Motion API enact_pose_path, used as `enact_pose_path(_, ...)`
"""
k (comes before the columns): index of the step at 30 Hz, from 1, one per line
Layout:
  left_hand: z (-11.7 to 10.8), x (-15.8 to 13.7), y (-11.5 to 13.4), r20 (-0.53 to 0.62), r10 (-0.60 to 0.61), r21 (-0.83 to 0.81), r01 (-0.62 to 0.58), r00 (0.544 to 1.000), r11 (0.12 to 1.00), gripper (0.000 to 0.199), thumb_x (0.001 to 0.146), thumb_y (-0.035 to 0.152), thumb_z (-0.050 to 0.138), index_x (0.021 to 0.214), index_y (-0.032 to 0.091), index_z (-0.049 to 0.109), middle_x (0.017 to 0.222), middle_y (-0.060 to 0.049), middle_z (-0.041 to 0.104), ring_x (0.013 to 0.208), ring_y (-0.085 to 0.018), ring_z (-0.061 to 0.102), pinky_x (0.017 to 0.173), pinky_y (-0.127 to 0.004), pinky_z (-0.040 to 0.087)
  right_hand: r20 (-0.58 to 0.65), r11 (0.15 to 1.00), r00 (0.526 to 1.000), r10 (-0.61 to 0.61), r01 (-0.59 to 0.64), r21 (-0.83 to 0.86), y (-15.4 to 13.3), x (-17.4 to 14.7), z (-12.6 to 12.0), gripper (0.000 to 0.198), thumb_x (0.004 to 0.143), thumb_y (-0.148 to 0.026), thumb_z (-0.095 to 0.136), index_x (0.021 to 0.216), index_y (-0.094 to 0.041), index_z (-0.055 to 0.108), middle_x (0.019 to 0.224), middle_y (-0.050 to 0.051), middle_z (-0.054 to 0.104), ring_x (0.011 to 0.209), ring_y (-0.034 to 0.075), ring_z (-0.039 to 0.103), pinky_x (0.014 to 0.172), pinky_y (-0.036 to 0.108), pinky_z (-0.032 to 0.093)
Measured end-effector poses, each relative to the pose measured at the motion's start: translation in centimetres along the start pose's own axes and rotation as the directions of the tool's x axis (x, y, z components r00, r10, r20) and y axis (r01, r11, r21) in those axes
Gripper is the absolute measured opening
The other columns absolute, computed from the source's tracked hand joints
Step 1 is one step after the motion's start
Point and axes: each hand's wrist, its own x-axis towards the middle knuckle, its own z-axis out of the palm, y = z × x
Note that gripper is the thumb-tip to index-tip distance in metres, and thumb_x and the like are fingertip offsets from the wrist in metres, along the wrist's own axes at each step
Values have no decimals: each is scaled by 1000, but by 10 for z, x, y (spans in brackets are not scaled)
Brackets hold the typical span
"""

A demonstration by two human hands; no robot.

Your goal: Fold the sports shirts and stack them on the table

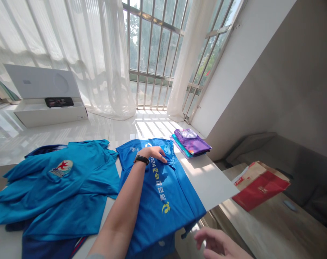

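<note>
So far left there's a white box with its lid up, and a teal shirt spread out in front of it, rumpled, with dark blue cloth poking out underneath. Looks like thin sporty stuff, so probably feather-light and floppy. Next along is the blue shirt, the main thing here: it lies front-up in the middle of the white ledge, bottom end draped over the near edge. The sheen says slick polyester to me, so it'd likely slide on that smooth top and crease if dragged, but nothing fragile about it. Best grip is probably the two bottom corners, or a shoulder plus the hem on the same side, because a pinch mid-panel would just bunch it up. The left hand is on the upper right part, fingers bent and touching the cloth; can't tell if they're pinching a fold or only pressing. Further right sits a purple bundle, folded neat and probably easy to lift flat from below. Then the right hand, down low off the ledge, a bit blurry, fingers loosely curled with gaps, nothing visible in them.
</note>
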Motion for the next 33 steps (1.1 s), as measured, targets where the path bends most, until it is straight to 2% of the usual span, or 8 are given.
enact_pose_path(2, -5, -3, -3, -81, -54, -11, 53, 995, 999, 59, 80, 60, 66, 125, 21, 66, 136, -7, 65, 119, -31, 61, 99, -37, 51, -43, 992, 993, -109, 111, 53, -29, 18, -22, 42, 87, -56, 62, 111, -22, 70, 101, 7, 70, 79, 19, 65, 73, 32, 54)
enact_pose_path(5, -5, -4, -6, -246, -135, 3, 140, 960, 990, 51, 92, 47, 55, 131, 15, 61, 140, -13, 60, 125, -31, 57, 104, -39, 46, -142, 971, 962, -235, 238, 4, -73, 69, -50, 38, 90, -56, 61, 100, -20, 69, 88, 5, 70, 75, 18, 64, 71, 31, 52)
enact_pose_path(9, 2, -4, -4, -317, -195, 16, 210, 928, 978, 28, 87, 31, 63, 110, 18, 71, 116, -11, 72, 110, -30, 64, 96, -38, 50, -348, 905, 840, -416, 344, -250, -119, 159, -62, 28, 90, -46, 58, 96, -20, 67, 82, 4, 69, 69, 17, 62, 67, 30, 50)
enact_pose_path(12, 7, -6, -3, -377, -221, 19, 246, 900, 969, 24, 91, 27, 58, 110, 20, 70, 116, -10, 71, 110, -28, 64, 94, -37, 50, -246, 772, 831, -499, 297, -561, -133, 211, -57, 18, 82, -31, 67, 97, -21, 69, 86, 3, 70, 78, 19, 64, 73, 31, 48)
enact_pose_path(16, 14, -7, -3, -425, -253, 22, 289, 869, 957, 25, 94, 27, 57, 115, 21, 67, 117, -10, 69, 110, -27, 63, 92, -35, 50, -122, 672, 873, -472, 267, -690, -127, 251, -56, 16, 81, -26, 69, 97, -22, 71, 87, 4, 70, 83, 21, 64, 73, 30, 47)
enact_pose_path(23, 17, -6, -4, -461, -313, 17, 361, 830, 932, 22, 96, 31, 55, 113, 22, 67, 116, -10, 66, 103, -24, 65, 87, -32, 51, -145, 702, 818, -556, 369, -609, -103, 284, -60, 22, 83, -31, 68, 101, -19, 71, 87, 5, 68, 75, 18, 62, 71, 30, 50)
enact_pose_path(28, 20, -1, 0, -475, -378, 10, 435, 794, 900, 26, 95, 30, 57, 115, 15, 65, 124, -15, 61, 97, -26, 66, 84, -34, 53, -109, 667, 790, -604, 425, -612, -105, 276, -59, 15, 86, -27, 58, 91, -21, 71, 87, 5, 70, 76, 19, 64, 71, 32, 49)
enact_pose_path(33, 23, 2, 3, -487, -386, 21, 452, 783, 892, 23, 95, 29, 57, 115, 18, 63, 122, -12, 61, 97, -24, 67, 84, -32, 52, -116, 743, 773, -624, 541, -393, -117, 261, -60, 12, 84, -27, 60, 84, -21, 71, 81, 3, 72, 72, 17, 63, 70, 30, 49)
